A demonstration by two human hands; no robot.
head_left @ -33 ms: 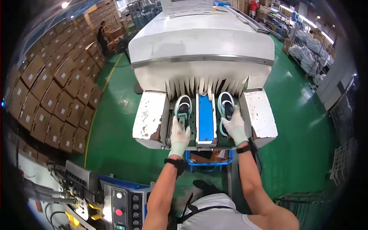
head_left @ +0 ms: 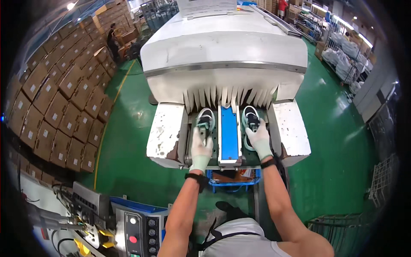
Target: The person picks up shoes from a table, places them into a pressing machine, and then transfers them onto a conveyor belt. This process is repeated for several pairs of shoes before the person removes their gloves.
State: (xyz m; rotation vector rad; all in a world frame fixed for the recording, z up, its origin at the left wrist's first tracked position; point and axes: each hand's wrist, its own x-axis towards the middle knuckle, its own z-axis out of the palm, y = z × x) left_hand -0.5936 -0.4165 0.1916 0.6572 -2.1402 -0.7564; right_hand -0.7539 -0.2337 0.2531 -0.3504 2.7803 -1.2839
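Two dark sneakers with white toes and pale mint edging stand toes away in the two dark lanes at a machine's mouth. In white gloves, my left hand point(head_left: 201, 147) is closed round the rear of the left sneaker point(head_left: 206, 115), and my right hand point(head_left: 260, 139) grips the right sneaker point(head_left: 250, 115) from its right side, thumb at its left. My palms and fingers hide part of both shoes. Between the lanes runs a blue-topped divider point(head_left: 229, 137). Just past the toes hangs a pale strip curtain point(head_left: 208, 96) below the white machine hood point(head_left: 224, 47).
White side blocks point(head_left: 165, 128) flank the lanes. Below the machine's front edge sits a blue cart point(head_left: 233, 184). A control panel point(head_left: 139, 231) stands at lower left, stacked cartons point(head_left: 55, 111) at left, and a rack with wrapped bundles point(head_left: 342, 60) at far right.
My right hand and the right sneaker have shifted slightly left. My left hand stays at the left sneaker. The whole view has moved a little.
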